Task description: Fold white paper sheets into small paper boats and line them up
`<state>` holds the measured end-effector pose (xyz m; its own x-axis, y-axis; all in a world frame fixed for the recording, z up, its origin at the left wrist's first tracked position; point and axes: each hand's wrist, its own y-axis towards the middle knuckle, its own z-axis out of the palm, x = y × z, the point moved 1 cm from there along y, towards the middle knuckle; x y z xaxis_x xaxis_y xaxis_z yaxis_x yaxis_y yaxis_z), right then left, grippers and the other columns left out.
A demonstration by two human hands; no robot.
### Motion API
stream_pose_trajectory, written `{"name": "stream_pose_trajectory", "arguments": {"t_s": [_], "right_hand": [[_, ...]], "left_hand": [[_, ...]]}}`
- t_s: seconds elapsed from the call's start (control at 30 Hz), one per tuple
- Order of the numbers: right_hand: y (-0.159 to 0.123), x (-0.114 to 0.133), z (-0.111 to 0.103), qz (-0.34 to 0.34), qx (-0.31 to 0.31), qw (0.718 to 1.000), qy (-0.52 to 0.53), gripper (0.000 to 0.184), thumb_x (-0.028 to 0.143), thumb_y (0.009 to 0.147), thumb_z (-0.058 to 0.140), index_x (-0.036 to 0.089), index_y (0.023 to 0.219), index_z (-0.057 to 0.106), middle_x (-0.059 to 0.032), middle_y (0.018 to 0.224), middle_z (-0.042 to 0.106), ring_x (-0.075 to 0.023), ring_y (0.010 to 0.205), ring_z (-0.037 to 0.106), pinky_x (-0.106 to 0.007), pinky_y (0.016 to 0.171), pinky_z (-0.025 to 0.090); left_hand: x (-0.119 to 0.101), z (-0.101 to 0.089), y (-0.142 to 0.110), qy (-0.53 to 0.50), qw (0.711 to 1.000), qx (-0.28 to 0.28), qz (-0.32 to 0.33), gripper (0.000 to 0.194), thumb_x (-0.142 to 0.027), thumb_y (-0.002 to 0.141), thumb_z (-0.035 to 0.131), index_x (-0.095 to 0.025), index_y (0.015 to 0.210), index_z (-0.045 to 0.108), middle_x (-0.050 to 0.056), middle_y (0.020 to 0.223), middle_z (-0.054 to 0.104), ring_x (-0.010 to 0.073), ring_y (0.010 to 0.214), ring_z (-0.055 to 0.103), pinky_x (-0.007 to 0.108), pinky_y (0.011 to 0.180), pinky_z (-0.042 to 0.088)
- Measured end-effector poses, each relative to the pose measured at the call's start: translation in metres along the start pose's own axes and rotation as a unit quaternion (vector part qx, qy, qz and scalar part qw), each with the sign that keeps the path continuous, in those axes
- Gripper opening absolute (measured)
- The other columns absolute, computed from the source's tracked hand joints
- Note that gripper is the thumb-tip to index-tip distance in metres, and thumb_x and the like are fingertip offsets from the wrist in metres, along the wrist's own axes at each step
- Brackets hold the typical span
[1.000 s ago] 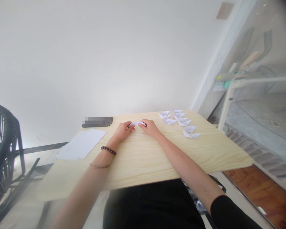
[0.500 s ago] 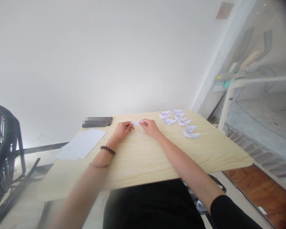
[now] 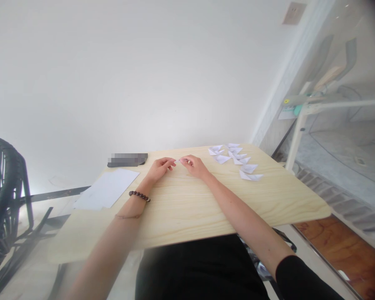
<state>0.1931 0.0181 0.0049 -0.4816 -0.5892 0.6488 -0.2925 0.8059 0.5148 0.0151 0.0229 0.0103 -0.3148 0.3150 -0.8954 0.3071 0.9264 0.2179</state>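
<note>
Between my hands is a small piece of folded white paper [image 3: 177, 161], seen almost edge-on as a thin strip. My right hand [image 3: 193, 165] pinches its right end between thumb and fingers. At the left end, the closed fingers of my left hand [image 3: 161, 168] meet the paper, which they partly hide. Both hands are over the far middle of the wooden table [image 3: 187, 208]. To their right lie several folded white paper boats [image 3: 237, 157]. A stack of white paper sheets [image 3: 108, 188] rests on the table's left side.
A dark object [image 3: 127, 160], partly blurred out, lies at the table's back left edge. A black woven chair [image 3: 6, 183] stands to the left. The white wall [image 3: 162, 83] rises behind the table, and a pale metal frame [image 3: 296, 137] stands beyond its right edge.
The folded paper has turned from showing its flat white face to showing a thin edge. My left hand has shifted slightly left. The boats and sheets have stayed put.
</note>
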Motion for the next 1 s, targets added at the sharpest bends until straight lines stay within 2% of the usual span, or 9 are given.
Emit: {"name": "stream_pose_trajectory", "arguments": {"t_s": [0.17, 0.23, 0.4, 0.7, 1.0], "right_hand": [[-0.001, -0.003, 0.001, 0.020, -0.010, 1.000, -0.006, 0.028, 0.025, 0.073, 0.051, 0.017, 0.098, 0.057, -0.0035, 0.093, 0.059, -0.0059, 0.057, 0.049, -0.021, 0.062, 0.041], [0.000, -0.005, 0.001, 0.025, -0.005, 1.000, -0.005, 0.028, 0.025, 0.071, 0.053, 0.017, 0.098, 0.057, -0.0030, 0.091, 0.060, -0.0061, 0.056, 0.050, -0.021, 0.062, 0.041], [0.000, -0.005, 0.000, -0.002, 0.008, 1.000, -0.019, 0.016, 0.028, 0.072, 0.054, 0.016, 0.078, 0.062, -0.0018, 0.078, 0.061, -0.0080, 0.060, 0.052, -0.019, 0.061, 0.040], [-0.003, 0.005, -0.001, 0.029, 0.042, 0.999, 0.008, 0.022, 0.033, 0.076, 0.048, 0.017, 0.079, 0.062, 0.0010, 0.067, 0.062, -0.0073, 0.049, 0.055, -0.018, 0.055, 0.040], [-0.002, 0.004, 0.000, 0.024, 0.040, 0.999, 0.006, 0.021, 0.033, 0.074, 0.051, 0.017, 0.079, 0.063, 0.0000, 0.070, 0.063, -0.0076, 0.050, 0.054, -0.019, 0.056, 0.039]], "left_hand": [[0.003, -0.002, 0.000, 0.004, 1.000, -0.002, -0.001, 0.038, -0.036, 0.066, 0.057, -0.013, 0.095, 0.056, 0.001, 0.065, 0.059, 0.0093, 0.055, 0.050, 0.020, 0.051, 0.036], [0.004, -0.002, 0.000, 0.011, 1.000, 0.000, 0.004, 0.035, -0.034, 0.064, 0.059, -0.013, 0.092, 0.057, 0.000, 0.063, 0.058, 0.0094, 0.055, 0.050, 0.020, 0.051, 0.036], [-0.001, 0.001, -0.003, 0.052, 0.998, 0.013, 0.029, 0.033, -0.042, 0.068, 0.054, -0.013, 0.083, 0.060, 0.002, 0.066, 0.059, 0.0110, 0.058, 0.051, 0.021, 0.055, 0.038], [-0.007, 0.002, -0.006, 0.133, 0.990, 0.008, 0.051, 0.035, -0.043, 0.071, 0.048, -0.012, 0.081, 0.062, 0.001, 0.060, 0.059, 0.0122, 0.057, 0.051, 0.022, 0.055, 0.038], [-0.005, 0.005, -0.006, 0.111, 0.990, 0.016, 0.083, 0.031, -0.040, 0.073, 0.046, -0.014, 0.085, 0.059, 0.004, 0.081, 0.062, 0.0100, 0.056, 0.053, 0.023, 0.056, 0.042]]}}
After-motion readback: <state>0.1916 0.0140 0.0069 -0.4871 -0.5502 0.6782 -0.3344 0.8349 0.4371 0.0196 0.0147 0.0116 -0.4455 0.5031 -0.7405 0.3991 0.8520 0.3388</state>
